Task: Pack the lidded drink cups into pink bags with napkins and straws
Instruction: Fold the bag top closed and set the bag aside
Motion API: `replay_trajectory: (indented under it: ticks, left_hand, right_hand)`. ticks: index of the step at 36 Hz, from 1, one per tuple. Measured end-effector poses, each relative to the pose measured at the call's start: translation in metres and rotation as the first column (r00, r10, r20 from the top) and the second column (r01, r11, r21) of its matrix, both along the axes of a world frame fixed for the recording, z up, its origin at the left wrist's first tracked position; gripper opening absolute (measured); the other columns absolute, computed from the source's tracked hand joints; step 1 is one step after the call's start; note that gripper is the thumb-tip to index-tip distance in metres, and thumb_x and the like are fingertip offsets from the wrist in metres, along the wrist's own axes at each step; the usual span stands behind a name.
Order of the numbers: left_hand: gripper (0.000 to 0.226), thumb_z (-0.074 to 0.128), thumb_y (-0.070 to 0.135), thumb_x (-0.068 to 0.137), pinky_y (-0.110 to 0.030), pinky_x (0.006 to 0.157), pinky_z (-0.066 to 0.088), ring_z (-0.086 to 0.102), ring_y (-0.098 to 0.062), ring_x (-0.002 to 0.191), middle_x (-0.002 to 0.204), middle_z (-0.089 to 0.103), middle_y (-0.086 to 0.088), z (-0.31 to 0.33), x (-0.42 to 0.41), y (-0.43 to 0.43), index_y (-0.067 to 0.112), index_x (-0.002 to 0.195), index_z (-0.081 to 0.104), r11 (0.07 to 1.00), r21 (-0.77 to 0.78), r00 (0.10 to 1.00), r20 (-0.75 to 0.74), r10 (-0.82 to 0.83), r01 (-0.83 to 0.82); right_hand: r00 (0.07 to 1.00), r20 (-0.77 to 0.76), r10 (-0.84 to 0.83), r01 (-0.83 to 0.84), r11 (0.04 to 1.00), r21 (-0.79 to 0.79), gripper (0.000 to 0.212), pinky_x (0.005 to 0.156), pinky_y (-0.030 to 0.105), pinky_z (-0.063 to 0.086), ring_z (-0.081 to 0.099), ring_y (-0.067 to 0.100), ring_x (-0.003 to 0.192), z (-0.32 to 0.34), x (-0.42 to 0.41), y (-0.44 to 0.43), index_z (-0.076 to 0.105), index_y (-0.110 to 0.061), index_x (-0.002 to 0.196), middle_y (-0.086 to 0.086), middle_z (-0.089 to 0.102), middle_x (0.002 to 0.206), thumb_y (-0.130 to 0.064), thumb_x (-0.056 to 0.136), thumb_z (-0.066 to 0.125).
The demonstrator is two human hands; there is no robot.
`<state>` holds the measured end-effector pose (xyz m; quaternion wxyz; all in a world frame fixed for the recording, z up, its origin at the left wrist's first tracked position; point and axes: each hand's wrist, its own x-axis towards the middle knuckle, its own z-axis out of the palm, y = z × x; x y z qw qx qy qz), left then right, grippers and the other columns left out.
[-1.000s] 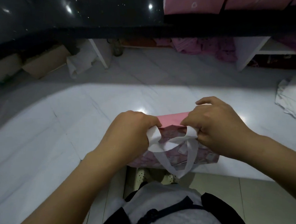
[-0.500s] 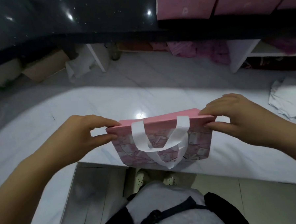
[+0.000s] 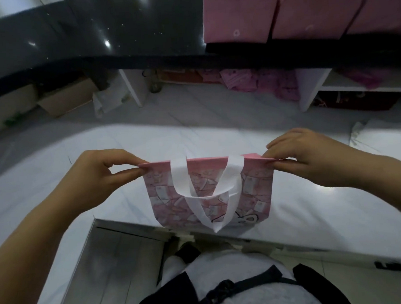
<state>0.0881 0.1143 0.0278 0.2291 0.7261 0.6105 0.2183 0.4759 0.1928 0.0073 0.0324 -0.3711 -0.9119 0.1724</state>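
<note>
A small pink patterned bag (image 3: 255, 188) with white ribbon handles (image 3: 206, 198) is held up over the near edge of the white counter (image 3: 102, 152). My left hand (image 3: 103, 173) pinches the bag's top left corner between thumb and fingers. My right hand (image 3: 311, 157) pinches the top right corner the same way. The bag's mouth is pulled flat and taut between the two hands, and the handles hang down its front. No cups, napkins or straws can be made out.
Several pink bags (image 3: 303, 9) stand on a black counter (image 3: 96, 36) at the back right. White paper sheets (image 3: 384, 140) lie at the counter's right edge. Shelves with pink goods (image 3: 261, 81) and a cardboard box (image 3: 66, 98) sit below the black counter.
My hands slid apart from the middle of the bag's top, by the handles, to its two corners. The bag now hangs stretched flat between them, and the view has tilted slightly.
</note>
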Motion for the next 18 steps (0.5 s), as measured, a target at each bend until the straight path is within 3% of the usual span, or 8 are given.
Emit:
replay_trajectory:
  ticks: [4,8,10,12,14,16,18]
  left_hand:
    - [0.016,0.068,0.034,0.077,-0.006,0.068,0.045,0.064,0.005,0.083,0.094,0.068,0.031,-0.004,0.005,0.003,0.041,0.091,0.071,0.999,0.047,1.000,-0.004,0.018,-0.017]
    - [0.014,0.065,0.036,0.079,-0.014,0.071,0.049,0.063,0.008,0.085,0.086,0.069,0.033,-0.006,0.007,0.017,0.042,0.091,0.070,0.996,0.042,0.996,0.027,0.080,-0.081]
    - [0.013,0.066,0.031,0.084,-0.016,0.072,0.049,0.063,0.008,0.087,0.084,0.072,0.025,-0.006,0.009,0.025,0.035,0.094,0.073,0.994,0.031,0.994,0.044,0.103,-0.104]
    - [0.014,0.070,0.017,0.087,-0.011,0.072,0.051,0.064,0.004,0.086,0.087,0.072,0.017,-0.005,0.013,0.034,0.027,0.095,0.076,0.992,0.021,0.989,0.086,0.120,-0.122]
    - [0.015,0.070,0.016,0.088,-0.018,0.071,0.053,0.065,-0.008,0.084,0.094,0.069,0.009,-0.006,0.018,0.046,0.024,0.098,0.077,0.987,-0.016,0.978,0.134,0.158,-0.157]
    - [0.016,0.068,0.020,0.091,-0.023,0.066,0.054,0.064,-0.017,0.081,0.095,0.066,0.001,-0.009,0.024,0.059,0.027,0.102,0.077,0.977,-0.045,0.959,0.185,0.213,-0.208]
    - [0.017,0.064,0.018,0.095,-0.018,0.062,0.055,0.067,-0.015,0.080,0.093,0.071,0.002,-0.011,0.035,0.074,0.029,0.098,0.076,0.969,-0.080,0.930,0.271,0.249,-0.236]
  right_hand:
    - [0.998,0.051,0.027,-0.029,0.999,0.029,0.064,0.103,0.031,0.027,0.063,0.017,0.107,0.003,-0.002,0.001,0.074,-0.028,0.108,-0.004,0.072,0.105,-0.060,0.090,0.021]
    - [0.999,0.053,0.007,-0.009,0.999,0.035,0.062,0.103,0.026,0.025,0.064,0.017,0.106,0.010,0.000,0.002,0.073,-0.026,0.110,-0.006,0.072,0.108,-0.058,0.091,0.024]
    - [0.999,0.033,0.000,-0.002,0.999,0.047,0.067,0.099,0.029,0.033,0.065,0.018,0.097,0.011,0.003,0.000,0.073,-0.025,0.106,-0.008,0.073,0.100,-0.063,0.093,0.019]
    - [1.000,-0.027,-0.005,0.007,0.998,0.068,0.054,0.085,0.033,0.042,0.061,0.013,0.083,0.008,0.007,-0.002,0.071,-0.027,0.097,-0.018,0.066,0.084,-0.059,0.098,0.027]
    - [0.995,-0.094,-0.028,0.036,0.996,0.079,0.043,0.078,0.033,0.043,0.056,0.011,0.076,0.005,0.009,-0.008,0.071,-0.029,0.093,-0.022,0.059,0.077,-0.053,0.095,0.035]
    - [0.990,-0.127,-0.055,0.065,0.995,0.076,0.045,0.082,0.036,0.048,0.062,0.015,0.084,0.004,0.008,-0.018,0.074,-0.023,0.098,-0.016,0.068,0.092,-0.050,0.096,0.038]
    - [0.986,-0.150,-0.077,0.095,0.989,0.117,0.048,0.086,0.038,0.050,0.064,0.020,0.095,0.002,0.003,-0.033,0.076,-0.018,0.101,-0.006,0.069,0.114,-0.046,0.096,0.037]
